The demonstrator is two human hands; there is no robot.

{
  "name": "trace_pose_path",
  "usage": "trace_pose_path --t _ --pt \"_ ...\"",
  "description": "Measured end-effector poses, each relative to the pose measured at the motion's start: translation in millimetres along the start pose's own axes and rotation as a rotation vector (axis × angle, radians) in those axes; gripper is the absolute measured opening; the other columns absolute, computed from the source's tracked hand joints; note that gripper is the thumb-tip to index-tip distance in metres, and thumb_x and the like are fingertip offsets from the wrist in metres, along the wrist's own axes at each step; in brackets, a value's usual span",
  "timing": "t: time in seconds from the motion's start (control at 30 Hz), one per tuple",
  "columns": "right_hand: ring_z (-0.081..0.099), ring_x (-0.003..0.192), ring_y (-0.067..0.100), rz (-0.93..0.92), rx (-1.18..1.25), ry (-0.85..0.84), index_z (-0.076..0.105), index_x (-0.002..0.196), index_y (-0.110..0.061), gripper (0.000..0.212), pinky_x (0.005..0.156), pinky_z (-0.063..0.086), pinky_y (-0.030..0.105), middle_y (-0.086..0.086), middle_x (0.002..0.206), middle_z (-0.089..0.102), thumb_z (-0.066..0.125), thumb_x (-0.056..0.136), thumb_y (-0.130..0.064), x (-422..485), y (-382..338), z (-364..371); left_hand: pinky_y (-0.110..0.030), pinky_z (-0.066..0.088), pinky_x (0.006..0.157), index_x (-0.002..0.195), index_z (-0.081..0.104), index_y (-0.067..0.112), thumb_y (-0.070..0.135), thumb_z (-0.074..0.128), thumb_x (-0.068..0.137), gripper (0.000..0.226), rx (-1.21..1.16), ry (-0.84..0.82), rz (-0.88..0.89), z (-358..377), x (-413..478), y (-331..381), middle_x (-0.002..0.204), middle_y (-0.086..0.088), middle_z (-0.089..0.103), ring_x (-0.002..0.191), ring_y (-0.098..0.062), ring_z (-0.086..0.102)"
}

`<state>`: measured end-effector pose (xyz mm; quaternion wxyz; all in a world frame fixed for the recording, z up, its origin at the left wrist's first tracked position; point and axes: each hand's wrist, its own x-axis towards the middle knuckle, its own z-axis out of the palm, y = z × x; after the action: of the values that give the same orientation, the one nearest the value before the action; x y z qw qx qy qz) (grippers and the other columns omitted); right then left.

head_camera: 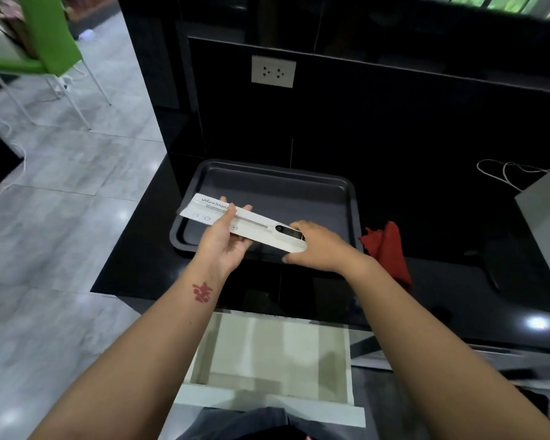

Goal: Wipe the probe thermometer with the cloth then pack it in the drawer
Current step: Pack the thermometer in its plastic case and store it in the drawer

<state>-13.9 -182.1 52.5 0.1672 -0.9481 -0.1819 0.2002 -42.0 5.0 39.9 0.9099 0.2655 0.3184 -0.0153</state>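
The white probe thermometer [285,230] lies on a white printed card sleeve [204,208] that I hold above a dark baking tray [299,188]. My left hand [224,241] grips the sleeve from below near its middle. My right hand [319,246] covers the thermometer's display end at the sleeve's right end. A red cloth [389,249] lies crumpled on the black counter to the right of the tray. The white drawer [277,354] stands pulled out below the counter edge, with nothing visible inside.
A grey box [543,223] with a white cord [505,173] sits at the counter's right. A wall socket [273,71] is on the black back panel. On the grey tiled floor at the left stands a green chair [45,36].
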Motion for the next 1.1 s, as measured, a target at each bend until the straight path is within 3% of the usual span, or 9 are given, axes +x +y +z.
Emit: trace_pose_path --t 0.1,0.23,0.37,0.5,0.63,0.73,0.83,0.93,1.1 --pt "0.050 0.117 0.018 0.032 0.092 -0.071 0.042 0.139 -0.024 0.079 0.095 0.047 0.036 -0.003 0.133 0.050 0.076 0.073 -0.049 -8.0 4.4 -5.3 -0.046 0.060 0.063 0.134 0.055 0.030 0.015 0.054 0.098 0.039 0.026 -0.013 0.002 -2.3 -4.0 -6.3 0.122 -0.015 0.067 0.111 -0.030 0.065" --pt "0.050 0.117 0.018 0.035 0.035 -0.069 0.041 0.139 -0.022 0.081 0.093 0.043 0.034 -0.002 0.132 0.051 0.079 0.072 -0.047 -22.2 10.9 -4.0 -0.047 0.061 0.069 0.129 0.057 0.026 0.014 0.059 0.096 0.036 0.040 -0.008 0.006 -2.8 -14.0 -19.6 0.116 -0.013 0.071 0.103 -0.030 0.069" --pt "0.050 0.120 0.023 0.056 -0.046 0.020 0.041 0.135 -0.022 0.079 0.096 0.039 0.039 -0.001 0.130 0.053 0.080 0.070 -0.045 -38.1 18.8 7.2 -0.036 0.061 0.065 0.127 0.057 0.009 0.015 0.067 0.091 0.038 0.194 0.178 0.120 -2.1 -28.0 -38.8 0.113 -0.012 0.071 0.099 -0.026 0.070" --pt "0.049 0.120 0.023 0.023 -0.102 0.064 0.043 0.133 -0.023 0.075 0.096 0.037 0.040 -0.001 0.127 0.053 0.079 0.069 -0.043 -54.5 32.1 18.3 -0.037 0.061 0.071 0.128 0.037 0.017 0.019 0.071 0.087 0.053 0.299 0.363 0.312 -19.8 -37.9 -54.9 0.116 -0.001 0.061 0.099 -0.018 0.066" --pt "0.047 0.121 0.024 -0.016 -0.125 0.063 0.042 0.134 -0.023 0.076 0.097 0.036 0.037 -0.001 0.129 0.052 0.079 0.069 -0.040 -69.9 39.7 25.9 -0.038 0.047 0.100 0.145 0.024 0.023 0.029 0.069 0.085 0.076 0.601 0.496 0.458 -45.2 -45.0 -66.5 0.141 -0.009 0.044 0.116 -0.027 0.056" --pt "0.045 0.123 0.025 -0.019 -0.116 0.041 0.041 0.137 -0.022 0.080 0.101 0.036 0.037 0.001 0.133 0.050 0.079 0.069 -0.038 -80.4 40.8 34.2 -0.032 0.038 0.098 0.142 0.040 0.014 0.026 0.063 0.091 0.057 1.027 0.555 0.599 -57.9 -57.1 -71.3 0.145 -0.014 0.034 0.123 -0.031 0.047" --pt "0.043 0.125 0.024 -0.011 -0.105 0.036 0.040 0.138 -0.021 0.078 0.102 0.035 0.035 0.001 0.134 0.049 0.077 0.070 -0.034 -90.4 37.8 41.4 -0.043 0.027 0.113 0.140 0.048 0.012 0.021 0.058 0.094 0.047 1.444 0.488 0.799 -76.3 -67.1 -70.2 0.153 -0.016 0.030 0.141 -0.032 0.029" --pt "0.045 0.119 0.023 -0.004 -0.111 0.038 0.042 0.136 -0.022 0.073 0.099 0.035 0.034 0.000 0.129 0.050 0.074 0.071 -0.033 -100.7 28.2 53.2 -0.042 0.010 0.121 0.142 0.047 0.010 0.016 0.048 0.098 0.044 1.737 0.330 0.925 -100.2 -70.7 -69.5 0.157 -0.012 0.031 0.149 -0.027 0.018" --pt "0.045 0.117 0.022 0.048 -0.072 -0.019 0.041 0.135 -0.025 0.073 0.099 0.036 0.035 -0.001 0.127 0.050 0.076 0.072 -0.036 -117.8 11.5 85.6 -0.041 0.005 0.123 0.147 0.042 0.013 0.031 0.030 0.103 0.049 2.025 0.040 0.951 -143.1 -90.3 -80.6 0.157 -0.005 0.034 0.150 -0.021 0.014"
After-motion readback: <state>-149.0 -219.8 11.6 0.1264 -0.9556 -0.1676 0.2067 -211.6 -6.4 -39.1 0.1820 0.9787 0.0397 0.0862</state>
